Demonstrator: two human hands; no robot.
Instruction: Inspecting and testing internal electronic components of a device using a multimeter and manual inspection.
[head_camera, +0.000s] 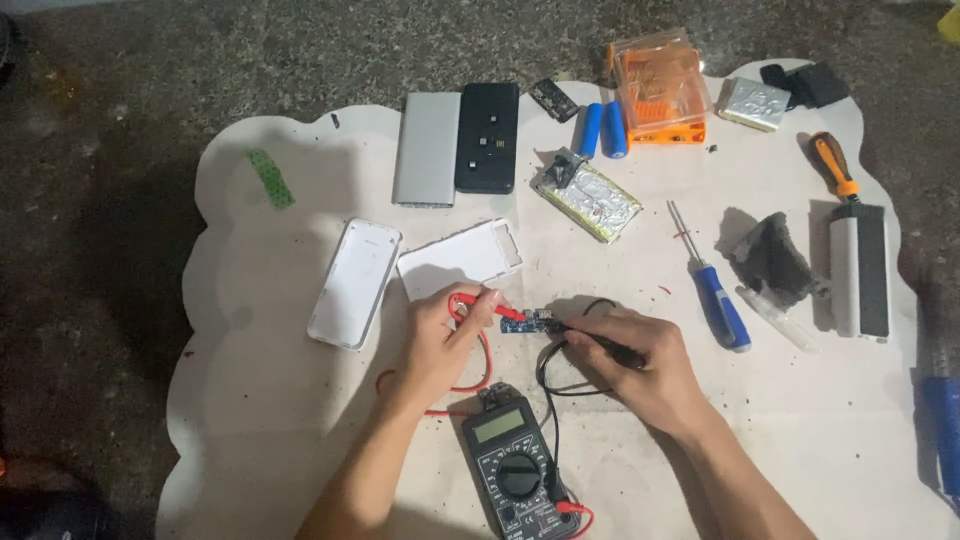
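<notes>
My left hand (440, 340) pinches a red test probe (487, 311) and lays its tip on a small blue circuit board (527, 322) resting on the white mat (250, 400). From the other side my right hand (640, 365) holds a black test probe (600, 345), whose tip touches the same board. Red and black leads run back to a black multimeter (512, 465) lying between my forearms, its dial and grey screen facing up.
Two white casing shells (355, 282) (462, 262) lie left of the board. Behind them are a silver and a black power bank (460, 140), a foil battery pack (592, 200), two blue cells (600, 130) and an orange box (660, 90). Screwdrivers (715, 295) (832, 165) lie on the right.
</notes>
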